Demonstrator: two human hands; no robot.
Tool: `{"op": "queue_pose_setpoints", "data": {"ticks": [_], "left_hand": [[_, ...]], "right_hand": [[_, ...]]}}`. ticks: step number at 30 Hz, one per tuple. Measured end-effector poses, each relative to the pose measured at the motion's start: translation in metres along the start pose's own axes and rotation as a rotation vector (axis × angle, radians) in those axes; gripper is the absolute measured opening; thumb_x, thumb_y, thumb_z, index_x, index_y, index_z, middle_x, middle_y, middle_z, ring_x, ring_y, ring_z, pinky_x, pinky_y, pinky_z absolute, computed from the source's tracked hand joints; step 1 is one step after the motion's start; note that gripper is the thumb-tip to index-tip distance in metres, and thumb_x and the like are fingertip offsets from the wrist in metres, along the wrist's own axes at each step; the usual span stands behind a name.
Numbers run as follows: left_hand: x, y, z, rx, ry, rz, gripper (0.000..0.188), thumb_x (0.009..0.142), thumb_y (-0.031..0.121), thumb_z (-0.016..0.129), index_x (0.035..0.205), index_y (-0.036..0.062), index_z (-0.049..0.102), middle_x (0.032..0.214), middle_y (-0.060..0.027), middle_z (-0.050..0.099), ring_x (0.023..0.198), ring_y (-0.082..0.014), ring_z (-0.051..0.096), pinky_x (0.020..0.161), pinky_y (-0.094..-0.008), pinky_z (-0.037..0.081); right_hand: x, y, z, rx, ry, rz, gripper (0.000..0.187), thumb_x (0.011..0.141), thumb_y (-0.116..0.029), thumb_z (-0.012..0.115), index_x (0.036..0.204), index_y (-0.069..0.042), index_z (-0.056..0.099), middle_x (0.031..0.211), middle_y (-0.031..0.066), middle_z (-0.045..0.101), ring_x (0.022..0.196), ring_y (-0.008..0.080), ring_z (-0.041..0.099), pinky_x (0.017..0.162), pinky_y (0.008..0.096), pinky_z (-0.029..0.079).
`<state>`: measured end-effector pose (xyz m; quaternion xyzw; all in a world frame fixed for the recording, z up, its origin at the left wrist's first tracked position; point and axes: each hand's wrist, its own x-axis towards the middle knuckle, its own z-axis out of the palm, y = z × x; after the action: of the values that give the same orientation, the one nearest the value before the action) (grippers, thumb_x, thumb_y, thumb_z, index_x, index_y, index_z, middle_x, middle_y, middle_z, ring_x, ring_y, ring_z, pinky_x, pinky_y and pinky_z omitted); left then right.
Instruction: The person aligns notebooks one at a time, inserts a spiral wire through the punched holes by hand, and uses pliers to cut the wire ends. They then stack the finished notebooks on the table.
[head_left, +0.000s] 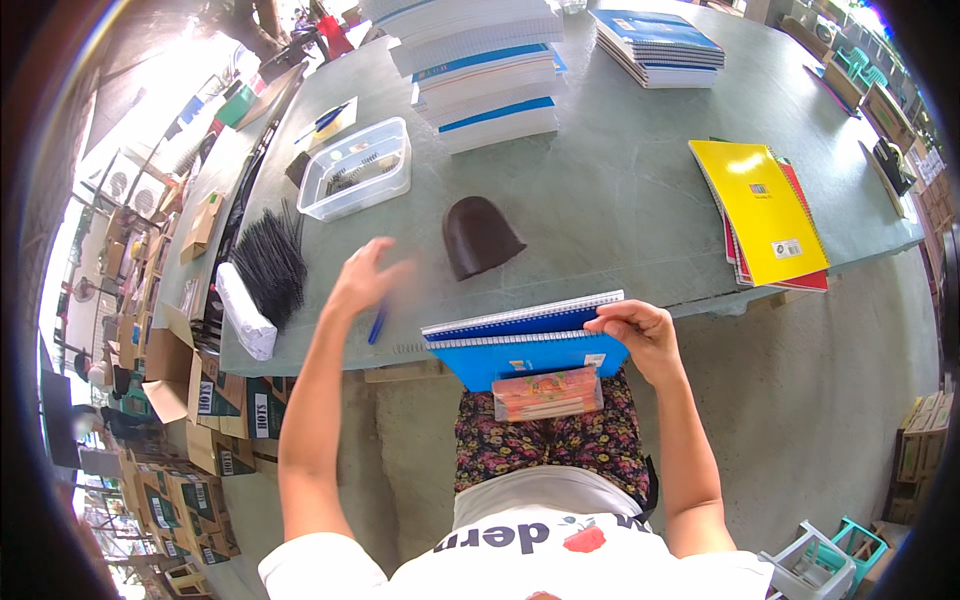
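Observation:
My right hand [642, 335] pinches the upper right edge of a blue spiral notebook [520, 358], which stands tilted at the table's near edge against my lap. Another blue notebook [525, 315] leans just behind it, its wire binding along the top. From the left end of the front binding a short piece of coil sticks out. My left hand [368, 280] is raised over the table left of the notebooks, its fingers apart and partly blurred, with nothing visible in them. A blue pen [378, 322] lies below it. A dark brown rounded piece [480, 238] rests beyond the notebooks.
Black wire coils [270, 262] lie at the left beside a white wrapped bundle [247, 312]. A clear plastic tub [357, 170] holds small dark coils. Tall stacked notebooks [490, 90] stand at the back; more blue ones [660, 48] and a yellow notebook [762, 215] lie right.

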<state>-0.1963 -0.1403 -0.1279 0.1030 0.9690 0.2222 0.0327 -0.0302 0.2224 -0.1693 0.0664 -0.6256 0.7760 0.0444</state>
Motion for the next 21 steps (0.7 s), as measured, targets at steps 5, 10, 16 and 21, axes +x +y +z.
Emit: {"op": "queue_pose_setpoints", "data": {"ticks": [5,10,16,21], "left_hand": [[-0.055,-0.023,-0.020,0.249,-0.236,0.024,0.066,0.065,0.018,0.070,0.127,0.0136,0.047,0.112,-0.0213,0.051,0.109,-0.0379,0.049,0.094,-0.0391,0.042],[-0.034,-0.004,-0.036,0.420,0.017,0.068,0.028,0.070,0.000,0.053,0.097,0.0033,0.059,0.089,-0.0228,0.054,0.086,-0.0393,0.056,0.079,-0.0457,0.044],[-0.028,0.201,-0.022,0.123,-0.628,0.380,0.036,0.079,0.026,0.051,0.105,0.0012,0.054,0.089,-0.0233,0.062,0.081,-0.0358,0.061,0.071,-0.0424,0.047],[-0.023,0.256,0.000,0.393,-0.959,0.404,0.047,0.078,0.032,0.044,0.114,0.0043,0.053,0.098,-0.0219,0.063,0.087,-0.0344,0.061,0.074,-0.0413,0.048]], "right_hand": [[-0.006,0.003,-0.003,-0.043,0.095,0.085,0.019,0.077,-0.007,0.071,0.094,0.001,0.066,0.083,0.0072,0.067,0.079,0.0120,0.061,0.074,0.0232,0.049],[-0.013,0.028,0.005,0.122,0.092,0.138,0.021,0.078,-0.014,0.073,0.091,0.001,0.066,0.086,0.0060,0.067,0.077,0.0100,0.060,0.071,0.0241,0.050],[-0.017,0.014,0.002,0.221,0.061,0.112,0.016,0.083,-0.010,0.066,0.094,0.001,0.065,0.098,0.0116,0.067,0.091,0.0147,0.062,0.085,0.0270,0.049],[-0.016,0.011,0.003,0.289,0.068,0.077,0.015,0.085,-0.003,0.062,0.098,0.003,0.063,0.100,0.0126,0.066,0.094,0.0144,0.061,0.085,0.0263,0.048]]}}
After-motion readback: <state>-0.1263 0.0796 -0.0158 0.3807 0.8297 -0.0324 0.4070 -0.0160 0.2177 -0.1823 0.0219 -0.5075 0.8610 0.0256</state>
